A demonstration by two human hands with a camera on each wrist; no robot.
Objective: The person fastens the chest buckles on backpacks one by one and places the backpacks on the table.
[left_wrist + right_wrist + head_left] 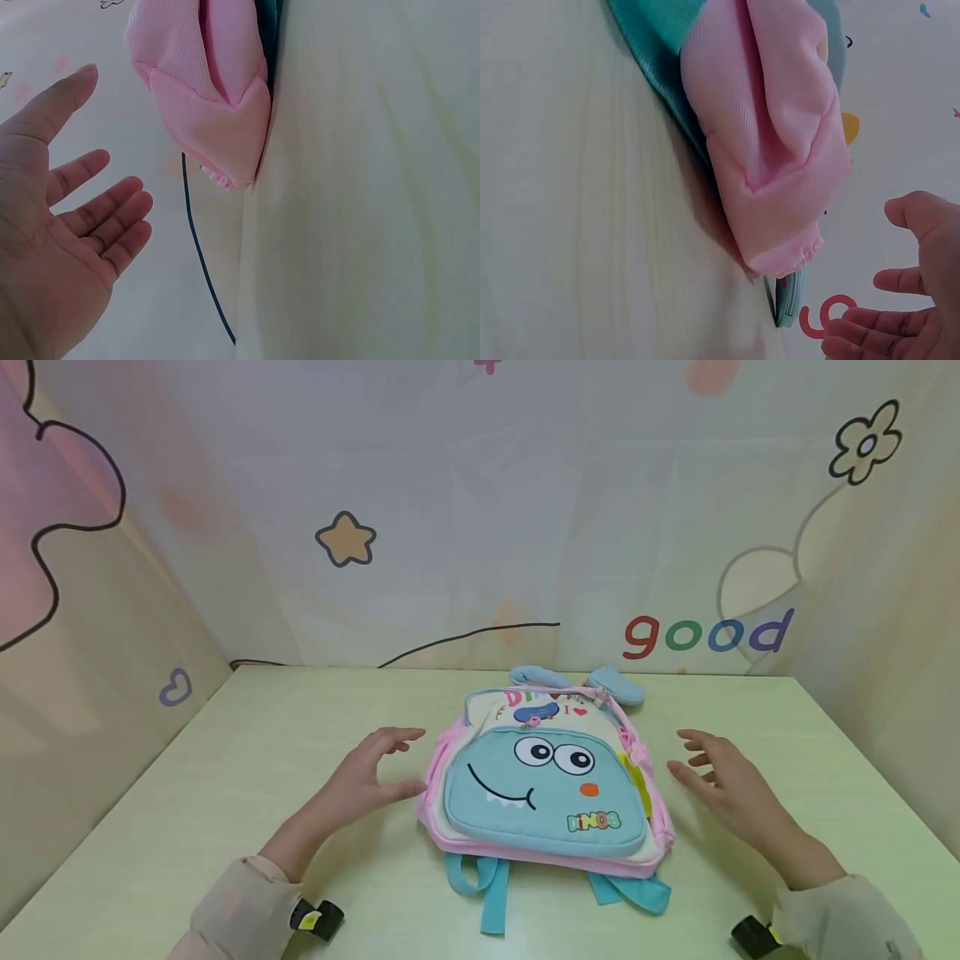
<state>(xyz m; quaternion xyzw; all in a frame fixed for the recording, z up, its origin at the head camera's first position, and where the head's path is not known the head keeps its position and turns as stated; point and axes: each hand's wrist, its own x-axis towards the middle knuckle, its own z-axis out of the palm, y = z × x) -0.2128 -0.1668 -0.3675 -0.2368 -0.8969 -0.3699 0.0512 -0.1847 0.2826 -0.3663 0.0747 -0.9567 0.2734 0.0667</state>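
Note:
A small child's backpack (540, 793) lies front side up on the table, with a blue cartoon face on its front pocket and pink sides. My left hand (378, 772) is beside its left edge, fingers spread and thumb tip right at the pink side. In the left wrist view this hand (71, 217) holds nothing, and the pink side pocket (210, 97) shows near it. Off the bag's right edge hovers my right hand (723, 785), fingers loosely bent and a gap between it and the bag. The right wrist view shows that hand (922, 285) apart from the pink side (780, 150).
Teal straps (495, 893) stick out from the bag's lower edge onto the pale wooden table (225, 793). Two light blue padded pieces (615, 685) show beyond its top. A printed curtain (465, 527) stands behind the table and along its sides.

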